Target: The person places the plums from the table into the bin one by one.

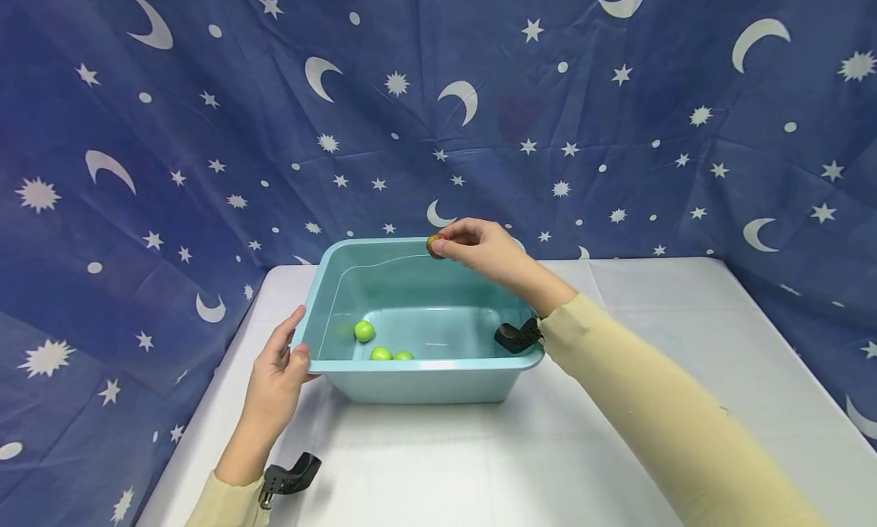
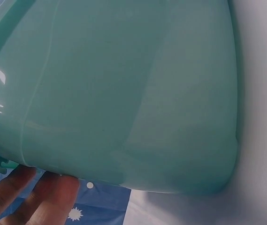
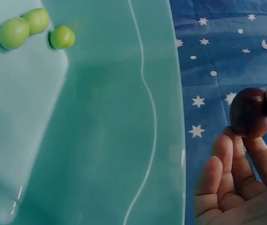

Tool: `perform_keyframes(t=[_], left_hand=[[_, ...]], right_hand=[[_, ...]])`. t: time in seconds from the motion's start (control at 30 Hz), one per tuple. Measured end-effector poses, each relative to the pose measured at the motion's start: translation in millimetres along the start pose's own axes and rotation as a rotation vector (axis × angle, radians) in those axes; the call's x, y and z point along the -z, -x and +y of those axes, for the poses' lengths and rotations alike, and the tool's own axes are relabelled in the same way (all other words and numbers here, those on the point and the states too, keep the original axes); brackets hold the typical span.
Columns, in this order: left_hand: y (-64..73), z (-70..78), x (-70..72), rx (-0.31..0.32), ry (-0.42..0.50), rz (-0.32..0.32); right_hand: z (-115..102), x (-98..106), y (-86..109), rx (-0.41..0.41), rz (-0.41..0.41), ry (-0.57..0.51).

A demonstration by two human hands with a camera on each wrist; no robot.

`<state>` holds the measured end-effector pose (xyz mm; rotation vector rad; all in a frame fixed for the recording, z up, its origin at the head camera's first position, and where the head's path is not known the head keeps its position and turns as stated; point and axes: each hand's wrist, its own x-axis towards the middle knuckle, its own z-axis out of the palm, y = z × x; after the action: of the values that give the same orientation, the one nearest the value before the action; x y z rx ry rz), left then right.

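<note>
we pinch the small dark red round fruit [image 3: 251, 113] in our right hand [image 1: 483, 247] over the teal plastic tub's [image 1: 425, 365] far rim, left hand [image 1: 277, 367] flat against its near-left corner.

Both arms are covered by long, pale cream-yellow sleeves [image 1: 658, 405] with ribbed cuffs that end at the wrists. A small black plastic camera mount [image 1: 291, 477] is strapped at the left wrist, and a matching black mount [image 1: 517, 335] sits at the right wrist. The hands are bare.
</note>
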<state>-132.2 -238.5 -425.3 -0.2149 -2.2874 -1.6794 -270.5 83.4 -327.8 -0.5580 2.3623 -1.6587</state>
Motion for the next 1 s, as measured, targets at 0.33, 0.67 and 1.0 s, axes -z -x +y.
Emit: perform_keyframes(t=[0.33,0.67,1.0], left_hand=[[-0.3,-0.1,0.1,-0.009,0.003,0.005],[-0.1,-1.8,0.1,-0.012,-0.002,0.005],[0.3,-0.6,-0.7,-0.005,0.009,0.002]], right_hand=[[1,-13,-6.0,-0.024,-0.029,0.139],[5,-24,-10.9,0.023,-0.037,0.295],[2,-30,-15.4,0.006,-0.051,0.462]])
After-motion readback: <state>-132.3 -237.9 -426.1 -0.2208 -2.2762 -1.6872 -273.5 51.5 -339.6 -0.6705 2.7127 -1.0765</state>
